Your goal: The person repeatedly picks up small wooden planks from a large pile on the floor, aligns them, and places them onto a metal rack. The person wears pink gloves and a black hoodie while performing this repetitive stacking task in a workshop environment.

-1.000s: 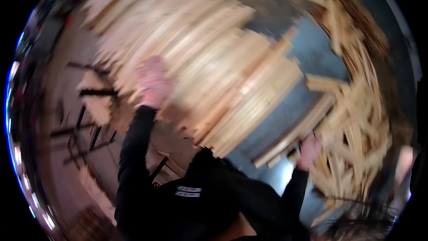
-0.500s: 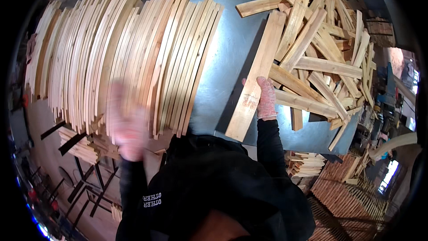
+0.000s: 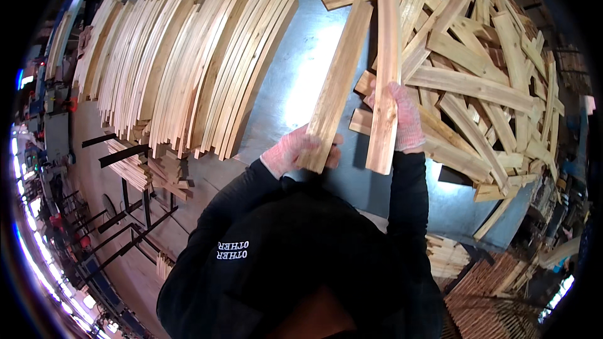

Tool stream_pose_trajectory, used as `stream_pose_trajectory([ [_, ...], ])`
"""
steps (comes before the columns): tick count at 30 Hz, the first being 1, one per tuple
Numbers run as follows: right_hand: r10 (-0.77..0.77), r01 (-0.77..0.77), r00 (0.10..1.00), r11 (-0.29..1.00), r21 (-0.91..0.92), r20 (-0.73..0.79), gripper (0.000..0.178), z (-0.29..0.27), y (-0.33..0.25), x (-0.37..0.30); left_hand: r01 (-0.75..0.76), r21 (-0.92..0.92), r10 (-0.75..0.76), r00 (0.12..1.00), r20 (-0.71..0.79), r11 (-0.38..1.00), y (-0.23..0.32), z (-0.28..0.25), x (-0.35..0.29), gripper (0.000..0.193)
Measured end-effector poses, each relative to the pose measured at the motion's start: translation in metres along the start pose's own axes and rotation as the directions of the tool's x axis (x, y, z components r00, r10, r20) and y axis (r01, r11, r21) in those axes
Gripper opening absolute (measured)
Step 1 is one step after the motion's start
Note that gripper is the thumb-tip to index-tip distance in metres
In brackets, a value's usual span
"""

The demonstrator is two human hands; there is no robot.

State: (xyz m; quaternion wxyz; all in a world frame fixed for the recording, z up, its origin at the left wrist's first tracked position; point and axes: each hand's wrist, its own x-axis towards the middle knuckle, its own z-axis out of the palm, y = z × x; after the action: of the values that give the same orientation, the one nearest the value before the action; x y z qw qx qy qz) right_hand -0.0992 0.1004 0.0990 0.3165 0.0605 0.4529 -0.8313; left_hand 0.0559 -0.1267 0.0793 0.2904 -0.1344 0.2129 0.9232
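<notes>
My left hand [image 3: 295, 150], in a pinkish-white knit glove, grips the near end of a wooden board [image 3: 339, 81]. The board slants away from me over the metal tabletop, its broad face up. Closed round the edges of a second wooden board [image 3: 386, 69] is my right hand [image 3: 405, 116], gloved the same way. This board lies just right of the first and beside a jumbled heap of wooden boards [image 3: 471, 75]. To the left, many boards stand on edge side by side in a long row [image 3: 188, 63].
Bare metal of the tabletop [image 3: 295, 56] shows between row and heap. A black metal frame [image 3: 141, 213] stands on the floor at lower left, near a stack of short wood pieces [image 3: 125, 163]. More stacked wood [image 3: 483, 295] lies at lower right.
My left hand has come from the row across to the right and now grips a board. My right hand has shifted right and holds a board next to the heap.
</notes>
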Motion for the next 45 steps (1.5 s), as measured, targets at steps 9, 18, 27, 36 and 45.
stream_pose_trajectory([
  [9, -0.151, 0.156, 0.973, 0.988, 0.015, -0.175, 0.038, -0.029, 0.02, 0.003, 0.345, 0.939, 0.635, 0.727, -0.262, -0.007, 0.197, 0.099, -0.033, 0.046],
  [18, -0.029, -0.009, 0.939, 0.994, -0.109, -0.343, 0.04, 0.012, 0.037, 0.031, 0.696, 0.447, 0.779, 0.628, 0.0, -0.561, 0.523, -0.035, 0.093, 0.039],
  [27, 0.076, -0.225, 0.896, 0.928, -0.297, -0.438, 0.056, 0.059, 0.081, 0.053, 0.807, 0.437, 0.885, 0.463, -0.05, -0.397, 0.627, -0.137, 0.289, 0.035],
  [36, -0.316, -0.012, 0.876, 0.741, -0.671, -0.365, 0.061, 0.113, 0.038, 0.161, -0.085, 0.885, 0.619, 0.684, 0.386, -0.457, 0.528, -0.002, 0.257, 0.046],
  [45, -0.866, -0.626, 0.485, -0.247, -0.74, -0.121, 0.073, -0.021, 0.01, 0.225, 0.064, 0.562, 0.164, 0.924, -0.346, 0.824, 0.184, -0.123, 0.215, 0.04],
])
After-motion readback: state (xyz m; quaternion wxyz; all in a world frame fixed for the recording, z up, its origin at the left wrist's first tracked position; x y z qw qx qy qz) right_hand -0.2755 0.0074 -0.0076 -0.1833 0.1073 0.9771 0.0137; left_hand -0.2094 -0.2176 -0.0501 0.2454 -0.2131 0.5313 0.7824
